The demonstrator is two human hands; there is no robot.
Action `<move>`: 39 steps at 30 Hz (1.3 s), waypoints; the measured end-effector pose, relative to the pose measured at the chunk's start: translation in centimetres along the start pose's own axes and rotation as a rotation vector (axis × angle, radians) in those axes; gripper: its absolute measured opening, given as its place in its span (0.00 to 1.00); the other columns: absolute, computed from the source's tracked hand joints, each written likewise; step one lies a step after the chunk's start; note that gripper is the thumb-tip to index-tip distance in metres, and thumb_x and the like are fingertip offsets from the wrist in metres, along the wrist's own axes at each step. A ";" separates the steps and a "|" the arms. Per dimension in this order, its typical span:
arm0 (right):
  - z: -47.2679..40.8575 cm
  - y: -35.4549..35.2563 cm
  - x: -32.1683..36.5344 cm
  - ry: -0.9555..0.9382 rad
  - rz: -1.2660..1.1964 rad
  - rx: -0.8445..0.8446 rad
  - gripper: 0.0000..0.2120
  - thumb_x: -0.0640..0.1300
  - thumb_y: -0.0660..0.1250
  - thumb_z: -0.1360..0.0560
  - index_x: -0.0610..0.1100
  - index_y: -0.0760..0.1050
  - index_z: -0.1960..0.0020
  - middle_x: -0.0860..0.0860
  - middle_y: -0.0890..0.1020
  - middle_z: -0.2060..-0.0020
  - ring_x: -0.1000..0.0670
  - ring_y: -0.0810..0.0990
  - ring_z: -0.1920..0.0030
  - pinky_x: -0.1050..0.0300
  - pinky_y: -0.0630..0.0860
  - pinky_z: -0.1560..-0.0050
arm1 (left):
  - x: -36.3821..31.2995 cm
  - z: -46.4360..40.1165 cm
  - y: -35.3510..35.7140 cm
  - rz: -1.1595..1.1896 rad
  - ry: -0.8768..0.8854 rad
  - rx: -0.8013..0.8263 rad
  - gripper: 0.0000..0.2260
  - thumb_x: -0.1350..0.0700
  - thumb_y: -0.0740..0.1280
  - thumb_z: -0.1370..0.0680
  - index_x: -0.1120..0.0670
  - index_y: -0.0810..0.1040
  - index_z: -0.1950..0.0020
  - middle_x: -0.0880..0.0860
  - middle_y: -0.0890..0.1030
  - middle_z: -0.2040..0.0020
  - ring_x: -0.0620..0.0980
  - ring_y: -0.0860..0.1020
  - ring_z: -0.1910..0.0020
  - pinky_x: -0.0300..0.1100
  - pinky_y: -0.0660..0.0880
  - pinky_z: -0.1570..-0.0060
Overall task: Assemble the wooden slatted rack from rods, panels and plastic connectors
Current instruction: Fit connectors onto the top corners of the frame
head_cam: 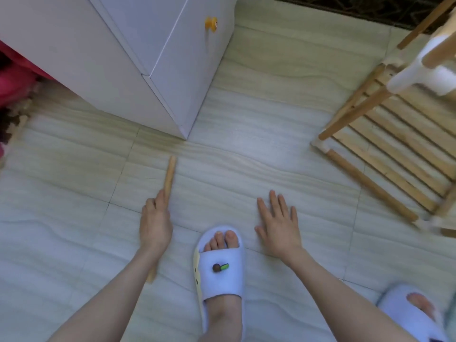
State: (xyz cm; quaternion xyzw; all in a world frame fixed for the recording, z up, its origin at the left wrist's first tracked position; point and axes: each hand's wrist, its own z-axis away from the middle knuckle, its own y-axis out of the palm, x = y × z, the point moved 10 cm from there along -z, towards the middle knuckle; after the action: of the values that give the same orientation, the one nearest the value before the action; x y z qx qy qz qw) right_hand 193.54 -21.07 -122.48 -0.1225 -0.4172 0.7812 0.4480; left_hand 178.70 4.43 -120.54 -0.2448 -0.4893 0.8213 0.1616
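My left hand (155, 222) grips a wooden rod (169, 175) near its middle; the rod points away from me over the floor and its near end shows below my wrist. With fingers spread and nothing in it, my right hand (277, 224) hovers over the tiles. At the right stands the partly built rack (385, 144): a slatted wooden panel framed by rods. White plastic connectors (322, 144) join its corners, and a larger white connector (419, 72) sits on the upper rods.
A white cabinet (128, 60) with an orange knob (211, 23) stands at the upper left, its corner reaching toward the middle of the floor. My feet in white slippers (220, 267) are at the bottom. Pink fabric (14, 82) lies at the far left.
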 end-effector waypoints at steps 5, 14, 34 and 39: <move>0.0 -0.6 -0.4 0.015 -0.107 0.069 0.31 0.50 0.55 0.20 0.50 0.43 0.23 0.47 0.39 0.24 0.47 0.40 0.24 0.46 0.48 0.27 | -3.1 1.0 -1.0 0.200 0.212 0.020 0.20 0.68 0.62 0.25 0.60 0.71 0.33 0.62 0.75 0.46 0.62 0.73 0.46 0.47 0.68 0.45; 7.4 -14.8 -1.6 -0.056 -0.230 -0.355 0.30 0.45 0.58 0.20 0.46 0.48 0.23 0.46 0.57 0.25 0.48 0.55 0.25 0.47 0.57 0.28 | -16.4 7.2 -13.1 0.441 0.587 -0.052 0.19 0.67 0.64 0.28 0.57 0.76 0.38 0.50 0.77 0.48 0.45 0.74 0.52 0.36 0.68 0.50; 46.0 -38.9 -24.6 0.318 -0.784 -1.865 0.07 0.40 0.62 0.23 0.39 0.73 0.46 0.51 0.69 0.52 0.47 0.71 0.49 0.58 0.69 0.48 | -52.2 32.4 -32.0 0.246 1.373 -0.478 0.12 0.54 0.64 0.22 0.51 0.79 0.39 0.49 0.76 0.56 0.49 0.73 0.59 0.47 0.73 0.55; 43.5 -38.0 -27.7 0.327 -1.209 -1.690 0.17 0.51 0.54 0.19 0.44 0.68 0.35 0.49 0.73 0.44 0.48 0.75 0.46 0.52 0.73 0.45 | -54.6 32.9 -29.7 0.184 1.367 -0.472 0.12 0.56 0.63 0.21 0.49 0.78 0.38 0.51 0.77 0.53 0.51 0.73 0.54 0.47 0.66 0.51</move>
State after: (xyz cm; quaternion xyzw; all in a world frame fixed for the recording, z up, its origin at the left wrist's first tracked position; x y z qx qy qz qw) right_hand 207.43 -57.29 -71.51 -0.2706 -0.7525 -0.1437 0.5829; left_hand 206.24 -33.09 -67.78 -0.7716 -0.4205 0.3679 0.3042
